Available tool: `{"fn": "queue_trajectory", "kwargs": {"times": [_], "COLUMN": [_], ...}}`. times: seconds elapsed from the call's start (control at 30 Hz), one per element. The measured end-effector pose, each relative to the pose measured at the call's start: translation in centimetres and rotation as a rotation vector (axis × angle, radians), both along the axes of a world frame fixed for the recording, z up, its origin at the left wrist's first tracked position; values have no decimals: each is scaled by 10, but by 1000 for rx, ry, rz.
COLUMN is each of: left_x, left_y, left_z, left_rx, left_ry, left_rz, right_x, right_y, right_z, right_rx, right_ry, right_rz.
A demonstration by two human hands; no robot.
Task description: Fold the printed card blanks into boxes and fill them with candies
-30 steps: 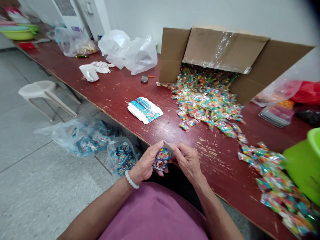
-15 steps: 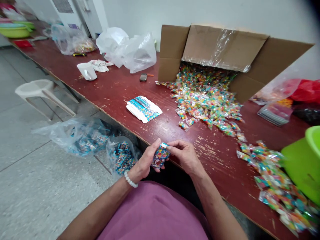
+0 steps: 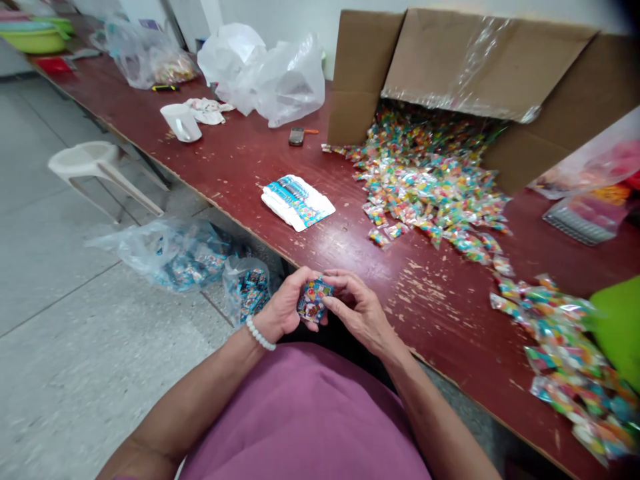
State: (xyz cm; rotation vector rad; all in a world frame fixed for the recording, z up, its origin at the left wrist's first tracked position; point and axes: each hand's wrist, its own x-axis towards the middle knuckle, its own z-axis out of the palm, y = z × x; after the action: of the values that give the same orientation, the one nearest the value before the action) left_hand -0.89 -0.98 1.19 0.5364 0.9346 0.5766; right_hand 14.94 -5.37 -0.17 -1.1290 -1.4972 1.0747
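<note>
My left hand (image 3: pixel 287 303), with a white bead bracelet at the wrist, is wrapped round a small blue printed box (image 3: pixel 314 299) at the table's front edge, over my lap. My right hand (image 3: pixel 353 303) holds the box's upper right side between thumb and curled fingers. The back of the box is hidden in my left palm. Beyond my hands, on the table, lies a stack of flat blue-and-white printed cartons (image 3: pixel 299 202).
Wrapped colourful candies (image 3: pixel 425 193) spill from a tipped cardboard box (image 3: pixel 485 60) onto the red table (image 3: pixel 240 180). A green tub (image 3: pixel 620 327) stands right. A white mug (image 3: pixel 181 123) lies further left. Bags of blue packets (image 3: pixel 187 257) and a white stool (image 3: pixel 87 160) are on the floor.
The white flap at the top of the small box no longer shows. My right fingers have moved from the flap to the box's right side. The camera view has shifted slightly.
</note>
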Motion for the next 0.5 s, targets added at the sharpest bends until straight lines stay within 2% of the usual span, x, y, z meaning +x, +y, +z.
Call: {"fn": "queue_trajectory", "kwargs": {"times": [0.07,0.17,0.27,0.37,0.43,0.5], "left_x": [-11,-38,-77,-109,-118,-113], "left_y": [4,7,4,3,6,16], "left_z": [1,-2,-13,-25,-27,-24], "left_rx": [2,120,288,524,636,717], "left_ry": [44,192,397,673,830,888], "left_rz": [47,175,223,240,254,234], "right_x": [-11,-17,-7,9,15,19], "right_y": [0,1,5,9,10,10], "right_z": [-5,-13,-20,-25,-27,-28], "right_rx": [39,2,-156,-229,-243,-260], "right_ry": [-76,-82,44,145,166,173], "right_rz": [19,-3,-98,-194,-236,-254]}}
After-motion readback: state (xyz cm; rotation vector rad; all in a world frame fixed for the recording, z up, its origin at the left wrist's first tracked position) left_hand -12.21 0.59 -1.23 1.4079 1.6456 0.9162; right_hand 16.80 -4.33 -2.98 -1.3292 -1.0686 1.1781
